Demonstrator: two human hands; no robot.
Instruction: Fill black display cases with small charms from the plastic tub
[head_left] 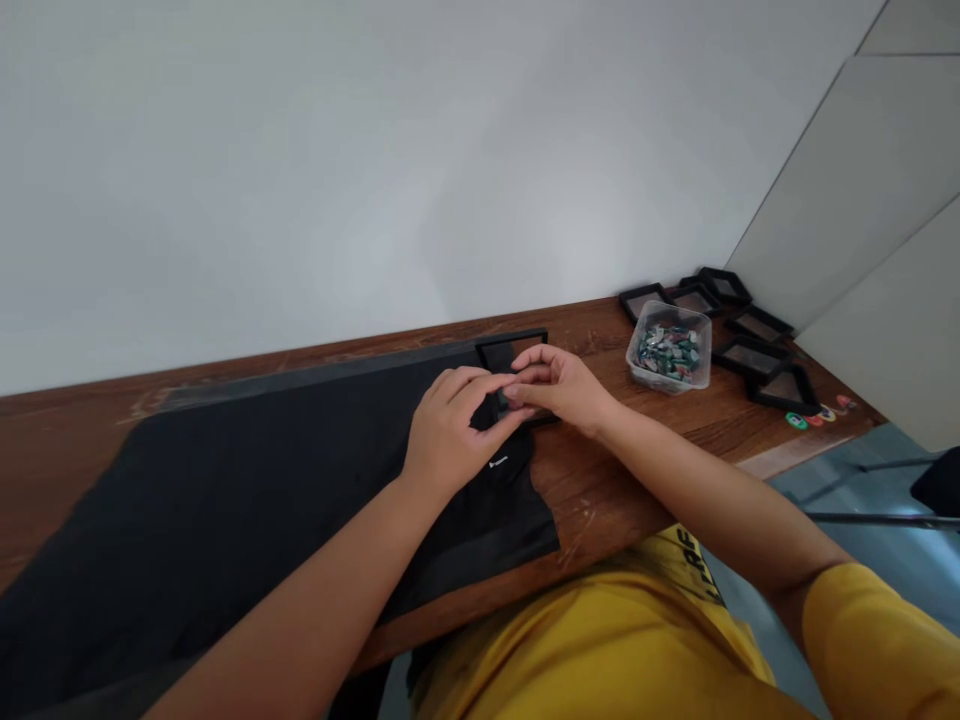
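My left hand (452, 425) and my right hand (566, 388) meet over a small black frame (516, 338). Both have their fingers and thumbs drawn together at the tips. A tiny piece seems to sit between the fingertips, but it is too hidden to name. The frame has a see-through panel and stands partly on a black cloth (285, 480), partly on bare wood; the hands cover its middle. Below the fingers, a small white print (498, 461) shows on the cloth.
A clear plastic tub (631, 370) full of small coloured pieces stands to the right on the wooden table (600, 505). Several black frames (784, 392) lie around and behind it. Small round coloured items (796, 421) lie near the right edge. A white wall (375, 180) rises behind.
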